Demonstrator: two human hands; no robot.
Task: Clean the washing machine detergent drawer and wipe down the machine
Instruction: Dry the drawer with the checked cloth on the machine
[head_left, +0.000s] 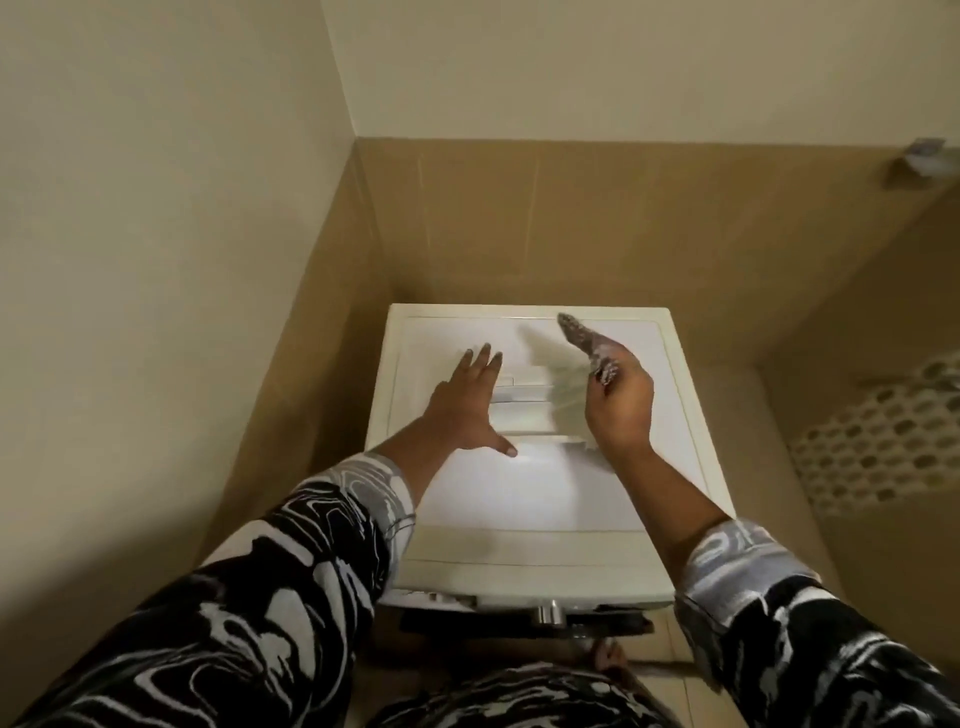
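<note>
looking down on the washing machine (519, 499), tucked in a tiled corner. left grip (462, 408) released, fingers spread flat on the lid. right grip (621, 410) clenched round a speckled cloth (579, 332), all blur. white detergent drawer (524, 415) lying on the lid between both.

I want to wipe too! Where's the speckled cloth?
In the head view, the grey speckled cloth is held in the right hand, over the white washing machine's back.
</note>
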